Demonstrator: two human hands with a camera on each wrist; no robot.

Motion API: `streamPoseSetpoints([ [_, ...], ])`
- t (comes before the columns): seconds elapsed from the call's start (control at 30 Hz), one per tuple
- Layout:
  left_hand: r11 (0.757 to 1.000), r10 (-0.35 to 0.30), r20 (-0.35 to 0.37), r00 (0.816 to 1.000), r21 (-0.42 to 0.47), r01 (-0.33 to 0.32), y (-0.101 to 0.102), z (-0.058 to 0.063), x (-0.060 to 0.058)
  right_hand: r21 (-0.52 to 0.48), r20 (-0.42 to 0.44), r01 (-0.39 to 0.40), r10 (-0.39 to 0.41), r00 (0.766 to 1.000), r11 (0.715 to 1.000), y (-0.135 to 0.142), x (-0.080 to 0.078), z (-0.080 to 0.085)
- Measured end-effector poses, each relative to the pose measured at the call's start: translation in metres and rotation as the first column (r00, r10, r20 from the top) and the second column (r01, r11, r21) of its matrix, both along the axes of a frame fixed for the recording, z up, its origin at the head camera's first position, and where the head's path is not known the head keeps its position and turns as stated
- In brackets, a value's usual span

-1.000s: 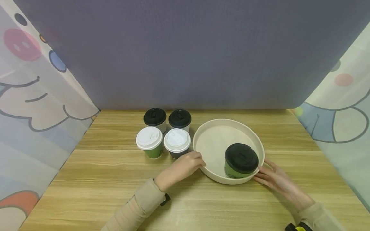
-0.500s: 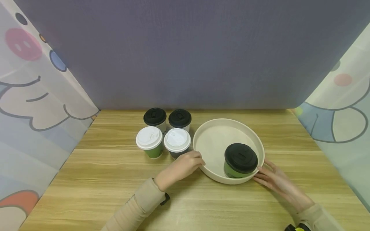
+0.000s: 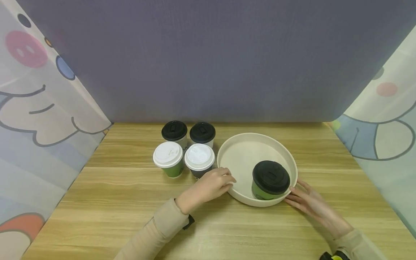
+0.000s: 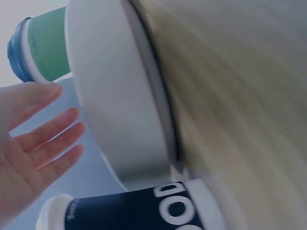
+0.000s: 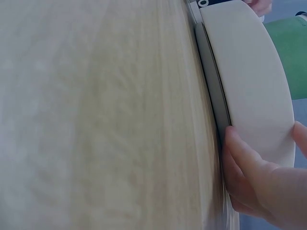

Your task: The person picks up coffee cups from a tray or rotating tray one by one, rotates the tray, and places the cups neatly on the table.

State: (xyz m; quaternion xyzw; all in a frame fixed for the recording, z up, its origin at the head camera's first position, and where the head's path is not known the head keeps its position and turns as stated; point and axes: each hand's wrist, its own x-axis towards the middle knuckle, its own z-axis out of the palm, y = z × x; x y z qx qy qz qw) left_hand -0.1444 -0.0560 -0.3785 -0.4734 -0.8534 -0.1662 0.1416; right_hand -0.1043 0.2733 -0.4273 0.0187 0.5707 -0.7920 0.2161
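Note:
A round cream tray (image 3: 250, 136) with a low wall lies on the table. Inside it, near the front right, stands a green paper coffee cup with a black lid (image 3: 271, 178). At the tray's near-left rim is my left hand (image 3: 208, 187); in the left wrist view its fingers (image 4: 55, 129) are spread, apart from the wall, and hold nothing. My right hand (image 3: 313, 206) grips the tray's right side. The right wrist view shows its thumb at the rim and its fingers (image 5: 244, 158) at the bottom edge. A dark cup with a white lid (image 3: 199, 157) stands close beside my left hand.
Left of the tray stand a green cup with a white lid (image 3: 168, 155) and, behind, two pale cups with black lids, the left one (image 3: 174, 131) and the right one (image 3: 202, 133). A dark panel (image 3: 224, 65) rises behind the wooden table (image 3: 123, 187).
My left hand has let go of the tray's rim and lifted slightly, its fingers now over the edge. My right hand, the tray and the cups have hardly moved.

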Motion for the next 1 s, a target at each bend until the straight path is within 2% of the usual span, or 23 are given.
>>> streamPoseSetpoints([
  [0.33, 0.999, 0.039, -0.043, 0.998, -0.013, -0.039, 0.02, 0.025, -0.001, -0.011, -0.011, -0.011, 0.011, 1.0, 1.0, 0.0, -0.001, 0.0],
  [0.6, 0.999, 0.037, -0.07, 0.997, -0.015, -0.038, 0.037, 0.046, 0.001, -0.01, -0.011, -0.004, 0.004, 1.0, 1.0, 0.0, -0.001, -0.001],
  [0.87, 0.999, 0.031, -0.082, 0.996, -0.024, -0.033, 0.053, 0.057, 0.003, 0.014, 0.003, -0.006, 0.006, 1.0, 1.0, 0.001, -0.001, -0.001],
  [1.0, 0.998, 0.022, -0.078, 0.997, -0.058, -0.026, 0.061, 0.06, 0.004, 0.034, -0.002, -0.013, 0.013, 1.0, 0.999, 0.001, -0.001, -0.001],
])
